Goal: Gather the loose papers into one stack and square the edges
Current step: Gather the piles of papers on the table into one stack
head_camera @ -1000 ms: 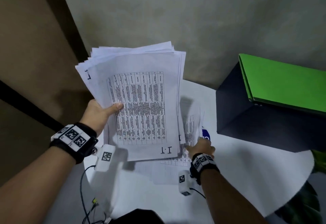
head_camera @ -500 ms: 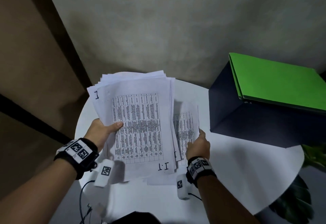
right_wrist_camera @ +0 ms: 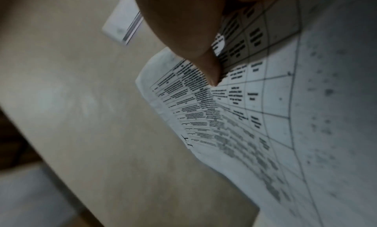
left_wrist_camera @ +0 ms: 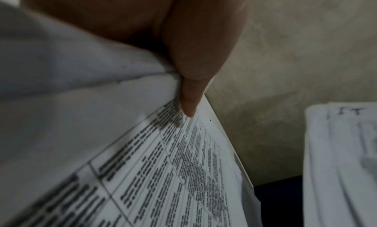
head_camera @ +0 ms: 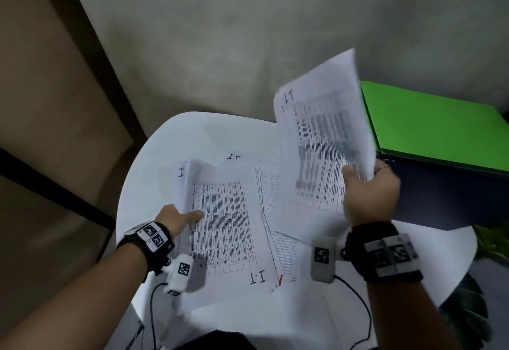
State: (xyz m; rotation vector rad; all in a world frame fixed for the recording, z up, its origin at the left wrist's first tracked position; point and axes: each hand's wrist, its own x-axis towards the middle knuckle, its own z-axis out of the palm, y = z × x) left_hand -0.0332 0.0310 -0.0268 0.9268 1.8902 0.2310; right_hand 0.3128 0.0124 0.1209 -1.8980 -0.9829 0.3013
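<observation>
My left hand grips the left edge of a thick stack of printed sheets, thumb on top, low over the round white table. The stack's edges are uneven and fanned. My right hand pinches a separate sheet or thin bundle of papers by its lower right corner and holds it raised and tilted above the table, thumb pressed on the printed side. At least one more printed sheet lies flat on the table between the hands, partly under the stack.
A dark box with a green folder on top stands at the table's right. Cables trail from the wrist devices over the near table edge. Plant leaves show at lower right. A wall lies behind the table.
My left hand lowered the stack toward the table. My right hand picked papers up from the table and lifted them up and to the right.
</observation>
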